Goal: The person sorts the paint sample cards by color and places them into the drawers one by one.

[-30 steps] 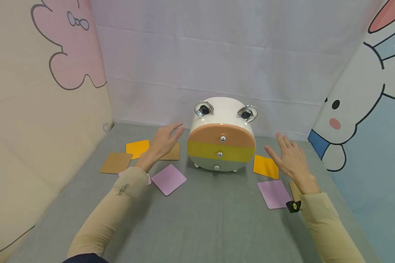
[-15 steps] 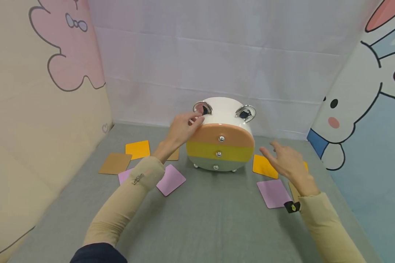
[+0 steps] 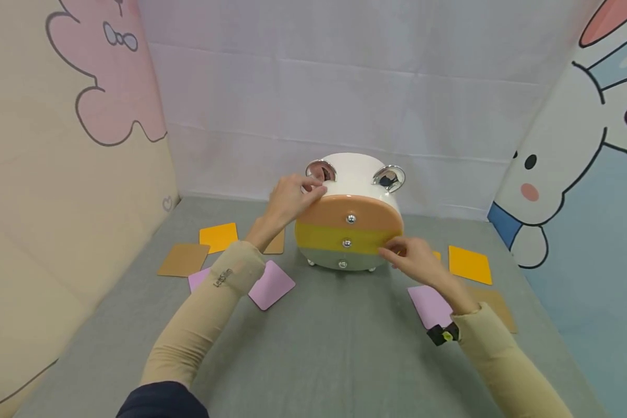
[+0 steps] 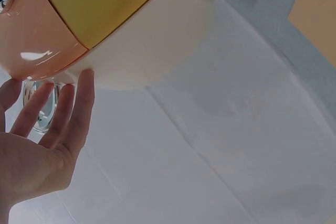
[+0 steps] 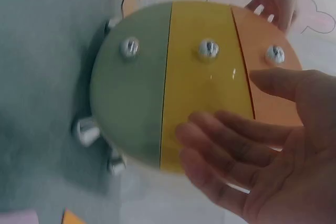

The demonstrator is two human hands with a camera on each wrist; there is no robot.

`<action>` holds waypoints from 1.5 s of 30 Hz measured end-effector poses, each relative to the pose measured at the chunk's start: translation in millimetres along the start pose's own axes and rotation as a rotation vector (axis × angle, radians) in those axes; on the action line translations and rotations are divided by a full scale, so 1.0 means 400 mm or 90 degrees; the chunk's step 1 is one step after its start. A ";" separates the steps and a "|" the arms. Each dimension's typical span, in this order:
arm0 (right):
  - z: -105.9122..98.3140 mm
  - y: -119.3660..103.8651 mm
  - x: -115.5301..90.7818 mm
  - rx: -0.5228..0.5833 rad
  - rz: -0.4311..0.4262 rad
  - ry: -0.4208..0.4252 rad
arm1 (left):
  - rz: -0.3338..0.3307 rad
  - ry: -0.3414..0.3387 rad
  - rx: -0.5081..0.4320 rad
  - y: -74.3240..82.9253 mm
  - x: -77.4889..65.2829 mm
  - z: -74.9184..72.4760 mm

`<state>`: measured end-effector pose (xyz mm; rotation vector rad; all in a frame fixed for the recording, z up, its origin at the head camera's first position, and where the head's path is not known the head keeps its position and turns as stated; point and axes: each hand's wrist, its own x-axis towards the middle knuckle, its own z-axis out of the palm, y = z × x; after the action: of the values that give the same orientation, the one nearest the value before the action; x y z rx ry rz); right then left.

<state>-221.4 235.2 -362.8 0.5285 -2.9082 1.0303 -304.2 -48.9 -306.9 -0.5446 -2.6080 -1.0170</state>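
A small white drawer cabinet with two silver-rimmed eyes stands at the back middle of the table. Its front has an orange drawer, a yellow drawer and a grey-green drawer, each with a round silver knob. My left hand touches its upper left side beside one eye; in the left wrist view the fingertips lie on the white shell and the thumb is at the orange drawer's edge. My right hand hovers before the yellow drawer's right part, fingers loosely bent, holding nothing.
Pink, orange and tan cards lie both sides: a pink card, an orange card and a tan card leftward; another orange card and pink card rightward. A pale cloth wall rises behind the grey tabletop.
My left hand has moved right and up to the cabinet's side. My right hand has moved left from above the right cards to the cabinet's front, its fingers now more bent.
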 end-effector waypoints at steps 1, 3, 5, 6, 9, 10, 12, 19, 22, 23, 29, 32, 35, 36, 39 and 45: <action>0.007 -0.008 0.007 0.043 0.005 -0.008 | -0.001 0.000 0.001 0.000 0.000 0.000; 0.018 -0.028 0.022 0.143 0.022 -0.033 | -0.004 -0.002 0.003 -0.001 -0.001 -0.001; 0.028 -0.049 0.038 0.241 0.042 -0.054 | -0.005 0.000 0.003 -0.001 -0.002 -0.001; 0.032 -0.059 0.046 0.288 0.048 -0.064 | -0.004 0.001 0.005 -0.001 -0.002 -0.001; 0.041 -0.087 0.071 0.412 0.074 -0.085 | 0.000 0.005 0.007 -0.001 -0.002 0.000; 0.044 -0.094 0.079 0.448 0.083 -0.089 | 0.001 0.006 0.007 0.000 -0.002 0.000; 0.048 -0.104 0.092 0.510 0.103 -0.096 | 0.003 0.008 0.008 0.001 -0.001 0.002; 0.062 -0.125 0.114 0.635 0.157 -0.099 | -0.002 0.013 0.013 0.001 -0.001 0.009; 0.069 -0.136 0.118 0.663 0.171 -0.084 | -0.004 0.015 0.014 0.001 -0.001 0.009; 0.071 -0.140 0.119 0.670 0.175 -0.076 | -0.004 0.015 0.015 0.001 0.000 0.009; 0.090 -0.162 0.123 0.679 0.198 0.009 | -0.006 0.010 0.015 0.002 0.000 0.008; 0.100 -0.165 0.124 0.674 0.196 0.042 | -0.011 0.007 0.015 0.002 0.000 0.009; 0.110 -0.162 0.126 0.674 0.194 0.064 | -0.014 0.006 0.013 0.001 -0.001 0.010; 0.113 -0.162 0.126 0.672 0.194 0.070 | -0.015 0.006 0.013 0.001 -0.001 0.009; 0.119 -0.163 0.125 0.667 0.203 0.090 | -0.014 0.005 0.015 -0.001 -0.002 0.009; 0.123 -0.169 0.113 0.647 0.207 0.105 | -0.014 0.005 0.018 -0.003 -0.002 0.005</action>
<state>-237.6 141.6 -354.6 -0.0710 -2.1605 2.4286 -304.5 -48.5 -309.4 -0.5058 -2.6227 -0.9852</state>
